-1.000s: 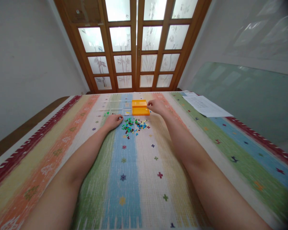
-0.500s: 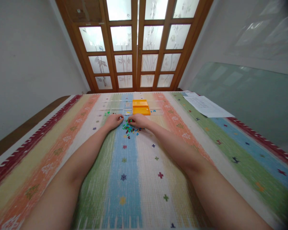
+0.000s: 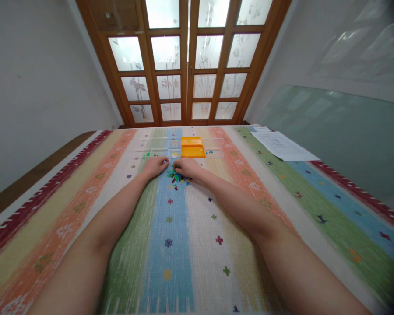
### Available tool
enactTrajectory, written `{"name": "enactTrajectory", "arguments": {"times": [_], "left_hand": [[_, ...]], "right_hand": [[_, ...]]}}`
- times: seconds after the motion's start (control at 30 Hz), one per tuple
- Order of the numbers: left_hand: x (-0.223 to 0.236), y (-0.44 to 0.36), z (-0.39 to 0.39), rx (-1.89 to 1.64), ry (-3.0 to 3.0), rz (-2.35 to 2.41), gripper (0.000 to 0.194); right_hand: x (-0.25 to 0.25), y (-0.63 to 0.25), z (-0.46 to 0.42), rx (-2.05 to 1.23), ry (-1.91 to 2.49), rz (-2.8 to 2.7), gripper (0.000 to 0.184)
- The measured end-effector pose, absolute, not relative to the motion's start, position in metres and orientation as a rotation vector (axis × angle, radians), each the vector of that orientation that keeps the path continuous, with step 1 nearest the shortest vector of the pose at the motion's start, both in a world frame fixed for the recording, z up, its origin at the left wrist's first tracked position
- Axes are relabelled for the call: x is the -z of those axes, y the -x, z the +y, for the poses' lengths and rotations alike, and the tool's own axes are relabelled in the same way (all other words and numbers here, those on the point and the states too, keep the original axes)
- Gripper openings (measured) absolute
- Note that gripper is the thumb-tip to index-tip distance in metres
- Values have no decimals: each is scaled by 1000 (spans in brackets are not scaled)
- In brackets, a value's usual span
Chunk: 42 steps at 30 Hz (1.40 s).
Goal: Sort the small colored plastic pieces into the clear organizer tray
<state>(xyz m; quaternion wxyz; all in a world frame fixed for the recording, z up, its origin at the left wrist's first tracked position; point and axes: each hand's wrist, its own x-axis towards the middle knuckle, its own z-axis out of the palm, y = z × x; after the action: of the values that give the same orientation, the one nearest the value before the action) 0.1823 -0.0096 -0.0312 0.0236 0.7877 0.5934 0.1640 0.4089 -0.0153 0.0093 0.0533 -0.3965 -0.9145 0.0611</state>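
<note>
A loose pile of small pieces, green, dark red, blue and yellow, lies on the striped tablecloth. My right hand is over the pile's far side and covers part of it, with its fingertips drawn together among the pieces. Left of the pile rests my left hand, its fingers curled with the thumb against them. Whatever either hand pinches is too small to make out. Just beyond the hands stands a clear divided box with an orange two-part tray. Green pieces show in the box's left part and blue pieces in its right part.
Printed paper sheets lie at the table's far right. The striped tablecloth covers the table between my forearms. A wooden door with glass panes stands behind the table, and a pale green glass panel leans at the right.
My right hand has moved from the right side of the orange tray left and nearer to the pile, then shifted slightly left among the pieces. My left hand has barely moved.
</note>
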Motion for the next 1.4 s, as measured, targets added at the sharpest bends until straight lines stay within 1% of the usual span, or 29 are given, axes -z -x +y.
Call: {"name": "enactTrajectory", "arguments": {"times": [0.37,0.63,0.8,1.0,1.17,1.4], "left_hand": [[33,-181,-9,-533,-2454,1813,32],[34,-180,-8,-536,-2458,1805,34],[27,-179,-9,-544,-2448,1778,37],[7,-168,-6,-334,-2481,1486,33],[-4,-153,-4,-144,-2410,1381,30],[-8,-151,-8,-84,-2378,1310,30]], "right_hand": [[-8,-406,-17,-181,1161,-2813,24],[-7,-404,-18,-123,1193,-2780,24],[-9,-411,-14,-116,1247,-2715,26],[-12,-422,-5,-99,1281,-2624,26],[-10,-424,-2,-90,1271,-2627,25],[-5,-425,0,-83,1259,-2633,25]]}}
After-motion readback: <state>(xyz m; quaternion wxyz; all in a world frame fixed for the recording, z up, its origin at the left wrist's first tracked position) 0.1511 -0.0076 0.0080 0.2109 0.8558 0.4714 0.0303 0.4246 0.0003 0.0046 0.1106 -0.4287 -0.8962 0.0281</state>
